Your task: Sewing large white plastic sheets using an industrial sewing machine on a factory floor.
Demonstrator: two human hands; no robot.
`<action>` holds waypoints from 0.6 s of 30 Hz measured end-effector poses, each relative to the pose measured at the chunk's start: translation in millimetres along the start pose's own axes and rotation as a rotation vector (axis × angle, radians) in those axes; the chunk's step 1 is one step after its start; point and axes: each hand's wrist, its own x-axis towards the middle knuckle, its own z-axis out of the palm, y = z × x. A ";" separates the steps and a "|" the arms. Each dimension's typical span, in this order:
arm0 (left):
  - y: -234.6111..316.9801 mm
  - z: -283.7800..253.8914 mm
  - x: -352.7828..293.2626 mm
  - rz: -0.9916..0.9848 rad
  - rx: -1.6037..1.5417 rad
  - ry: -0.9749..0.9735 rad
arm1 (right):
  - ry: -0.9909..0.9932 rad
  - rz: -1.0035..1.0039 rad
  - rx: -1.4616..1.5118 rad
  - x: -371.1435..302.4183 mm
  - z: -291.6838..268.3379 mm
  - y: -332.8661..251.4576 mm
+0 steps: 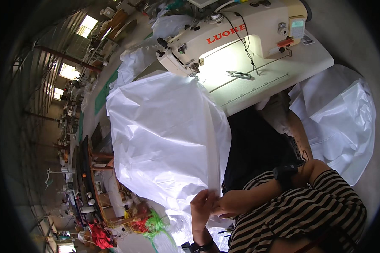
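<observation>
White fabric (164, 139): large sheet draped from the sewing machine's needle end down to both hands, its lower edge pinched there.
Left hand (202, 206): fingers (207, 196) pressed together on the fabric edge.
Right hand (228, 204): fingers pinching the same edge, touching the left hand.
Sewing machine (232, 38): cream, on the pale worktop (283, 71), lamp lit.
More white fabric (342, 122): heaped at the right.

smooth, slightly glossy white cloth (164, 135); glossy cream sewing machine (240, 38).
</observation>
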 end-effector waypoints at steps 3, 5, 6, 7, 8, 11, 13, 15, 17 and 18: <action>-11.9 -1.9 2.6 0.188 0.241 0.192 | 0.182 -0.104 0.159 -19.1 16.0 23.5; -10.7 -4.6 -0.4 0.215 0.299 0.277 | 0.038 0.235 0.137 -31.0 -3.9 27.8; -7.7 -5.0 -2.3 0.240 0.361 0.356 | -0.010 0.386 0.059 -38.1 -9.6 40.9; -8.2 -4.1 -3.1 0.251 0.357 0.362 | 0.028 0.554 -0.209 -43.0 -19.7 48.2; -8.0 0.6 -2.7 0.292 0.416 0.402 | 0.084 0.763 -0.250 -52.8 -16.5 80.9; -3.7 6.8 -4.2 0.346 0.473 0.450 | 0.122 0.890 -0.448 -44.6 -13.3 132.9; -1.7 10.9 -5.6 0.458 0.538 0.501 | 0.302 0.807 -0.427 -45.3 6.0 166.1; 2.6 11.1 -7.0 0.495 0.563 0.499 | 0.482 0.534 -0.476 -40.0 17.0 175.4; -1.1 2.8 -8.2 0.543 0.621 0.469 | 0.345 0.305 -0.146 -39.6 29.3 153.4; 2.9 0.0 -11.9 0.540 0.645 0.467 | 0.325 0.230 -0.009 -36.5 24.9 117.8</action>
